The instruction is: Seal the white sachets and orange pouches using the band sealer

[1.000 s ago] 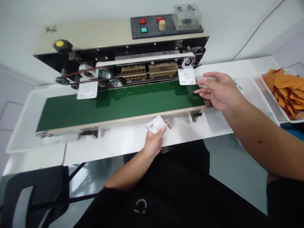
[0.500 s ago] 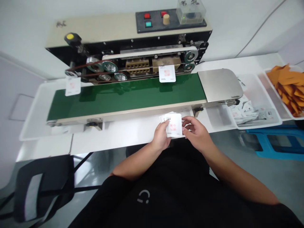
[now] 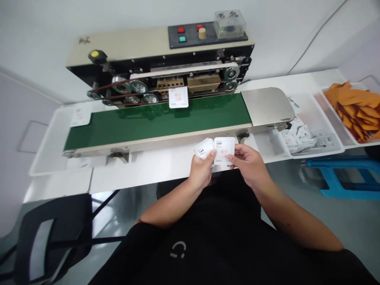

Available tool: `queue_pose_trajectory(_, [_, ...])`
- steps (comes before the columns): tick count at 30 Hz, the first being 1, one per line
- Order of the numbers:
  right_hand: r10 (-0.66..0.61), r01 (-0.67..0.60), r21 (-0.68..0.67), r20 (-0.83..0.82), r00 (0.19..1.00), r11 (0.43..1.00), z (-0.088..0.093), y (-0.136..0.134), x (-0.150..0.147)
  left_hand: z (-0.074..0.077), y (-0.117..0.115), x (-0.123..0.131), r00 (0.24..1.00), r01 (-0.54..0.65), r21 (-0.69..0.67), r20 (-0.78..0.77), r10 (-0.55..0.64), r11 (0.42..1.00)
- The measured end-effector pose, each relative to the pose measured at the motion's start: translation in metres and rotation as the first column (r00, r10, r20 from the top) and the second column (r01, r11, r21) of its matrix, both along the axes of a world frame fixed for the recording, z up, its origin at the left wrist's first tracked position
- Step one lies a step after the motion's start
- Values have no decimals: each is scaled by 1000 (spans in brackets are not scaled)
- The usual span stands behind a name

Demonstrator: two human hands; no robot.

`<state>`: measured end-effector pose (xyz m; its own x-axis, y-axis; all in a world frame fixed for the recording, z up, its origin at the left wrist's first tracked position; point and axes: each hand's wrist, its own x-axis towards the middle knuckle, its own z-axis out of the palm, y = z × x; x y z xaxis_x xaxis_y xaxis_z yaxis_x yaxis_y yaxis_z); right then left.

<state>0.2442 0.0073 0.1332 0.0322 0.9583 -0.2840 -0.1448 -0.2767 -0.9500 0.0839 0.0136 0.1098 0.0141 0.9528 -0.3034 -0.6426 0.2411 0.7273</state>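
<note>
My left hand (image 3: 202,170) is closed on a small stack of white printed sachets (image 3: 204,149), with its thumb on top. Between thumb and fingers my right hand (image 3: 246,160) pinches a single white sachet (image 3: 224,149) with black print and a red mark, right beside the stack. Both hands are in front of a band sealing machine (image 3: 124,45). Another sachet (image 3: 178,99) hangs upright in the machine's sealing track, over the green conveyor belt (image 3: 142,124). One more sachet (image 3: 80,115) is at the belt's left end.
At the right stand a white bin (image 3: 314,152) of loose sachets and a bin with orange pouches (image 3: 353,107). A metal plate (image 3: 268,105) extends the belt's right end. A white bin (image 3: 44,158) sits at the left. A blue stool (image 3: 329,180) and black chair (image 3: 53,233) flank me.
My right hand has drawn one sachet off the stack to the right. The sachet in the sealer has travelled left, and the one at the belt's left end has moved further left.
</note>
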Motion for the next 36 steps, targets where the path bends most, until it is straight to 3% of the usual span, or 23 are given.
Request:
queue_pose_trajectory(4, [-91, 91, 6, -13, 996, 996, 24, 41, 37, 2, -2, -11, 998, 59, 10, 12, -59, 998])
queue_pose_trajectory(10, [-199, 197, 41, 52, 979, 979, 48, 133, 86, -2, -2, -20, 994, 109, -5, 6, -109, 994])
queue_pose_trajectory(14, [-201, 199, 28, 103, 974, 980, 57, 174, 87, -6, 2, -23, 994, 106, -11, -10, -106, 994])
queue_pose_trajectory(19, [-176, 178, -3, 155, 972, 984, 74, 191, 65, -13, 8, -26, 996, 89, -25, -5, -89, 996])
queue_pose_trajectory(25, [-96, 103, -25, 199, 975, 994, 82, 200, 54, -16, 14, -27, 995, 104, -20, -9, -104, 994])
queue_pose_trajectory(28, [-169, 165, 38, 270, 948, 986, 79, 190, 60, -15, 15, -28, 993, 121, -21, 1, -121, 992])
queue_pose_trajectory(31, [-348, 279, 251, 292, 891, 927, 70, 155, 63, -16, 15, -28, 989, 146, -52, 13, -146, 988])
queue_pose_trajectory(33, [-389, 287, 351, 267, 882, 891, 58, 119, 59, -17, 15, -27, 986, 166, -75, 44, -163, 983])
queue_pose_trajectory(36, [-204, 114, 297, 292, 934, 948, 33, 60, 44, -17, 14, -22, 980, 184, -82, 92, -176, 980])
